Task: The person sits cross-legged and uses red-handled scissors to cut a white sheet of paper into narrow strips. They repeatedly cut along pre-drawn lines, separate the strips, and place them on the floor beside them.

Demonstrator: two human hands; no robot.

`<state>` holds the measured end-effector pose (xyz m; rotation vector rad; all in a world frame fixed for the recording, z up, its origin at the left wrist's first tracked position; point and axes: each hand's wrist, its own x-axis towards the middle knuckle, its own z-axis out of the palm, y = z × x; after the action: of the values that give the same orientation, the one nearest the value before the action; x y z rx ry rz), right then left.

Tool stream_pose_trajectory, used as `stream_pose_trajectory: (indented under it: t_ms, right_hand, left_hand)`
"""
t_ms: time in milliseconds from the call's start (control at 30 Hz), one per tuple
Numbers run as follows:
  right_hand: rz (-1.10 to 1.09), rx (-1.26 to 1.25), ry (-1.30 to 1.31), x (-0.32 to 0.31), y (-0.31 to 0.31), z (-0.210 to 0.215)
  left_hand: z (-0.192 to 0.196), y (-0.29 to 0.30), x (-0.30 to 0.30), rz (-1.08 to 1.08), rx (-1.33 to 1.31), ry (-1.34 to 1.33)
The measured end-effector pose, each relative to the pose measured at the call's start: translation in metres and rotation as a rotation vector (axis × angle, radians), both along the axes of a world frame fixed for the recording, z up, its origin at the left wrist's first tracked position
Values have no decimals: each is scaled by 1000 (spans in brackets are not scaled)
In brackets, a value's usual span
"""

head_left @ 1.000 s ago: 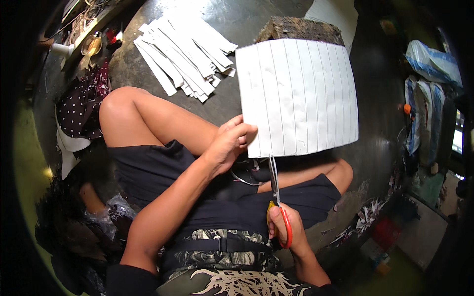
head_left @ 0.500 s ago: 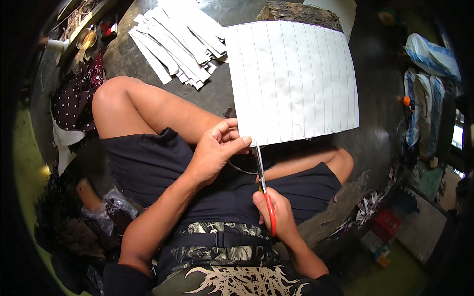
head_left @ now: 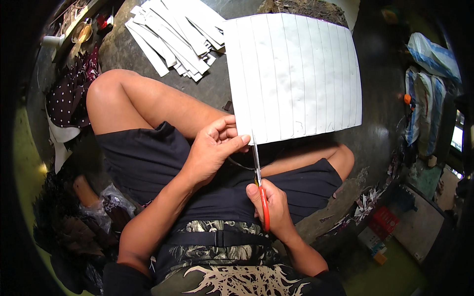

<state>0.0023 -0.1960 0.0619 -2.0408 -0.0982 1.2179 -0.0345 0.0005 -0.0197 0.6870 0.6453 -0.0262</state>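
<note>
A white sheet (head_left: 301, 79) ruled with several long dark lines is held out over my crossed legs. My left hand (head_left: 213, 148) pinches its near left corner, thumb on top and fingers beneath. In my right hand (head_left: 275, 203) is a pair of scissors (head_left: 263, 200) with red handles. The blades point away from me and meet the sheet's near edge, close to the first line from the left and just right of my left thumb. Part of the blades is hidden by the sheet.
Cut white strips (head_left: 173, 37) lie in a loose pile on the dark floor, beyond my left knee. A rough wooden block (head_left: 306, 9) sits behind the sheet. Dotted dark cloth (head_left: 71, 101) lies at the left, and white-and-blue sacks (head_left: 434, 56) stand at the far right.
The scissors and my right hand have shifted slightly left and away from me, the blades reaching a little further at the sheet's edge. My left hand keeps its pinch on the corner.
</note>
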Motion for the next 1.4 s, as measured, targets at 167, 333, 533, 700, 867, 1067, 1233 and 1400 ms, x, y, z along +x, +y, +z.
stream_pose_trajectory:
  t_ms: [167, 333, 533, 700, 867, 1067, 1233, 1400]
  right_hand:
    - [-3, -6, -17, -2, -4, -4]
    - [-18, -14, -13, -3, -4, -6]
    - [-7, 39, -30, 8, 14, -13]
    - [3, 64, -41, 12, 23, -19]
    - [-20, -1, -14, 9, 19, -21]
    - [2, -15, -61, 12, 25, -18]
    - [62, 35, -80, 27, 41, -27]
    - [29, 81, -65, 30, 53, -33]
  left_hand:
    - [-1, 1, -1, -17, 2, 1]
    - [0, 1, -2, 3, -17, 25]
    - [0, 5, -7, 4, -41, 31]
    - [-2, 7, -9, -12, -30, 23]
    - [2, 11, -5, -10, -25, 4]
    - [-6, 23, 10, 126, -16, 26]
    - [-11, 22, 6, 113, 38, -12]
    - [-12, 23, 4, 150, 23, -15]
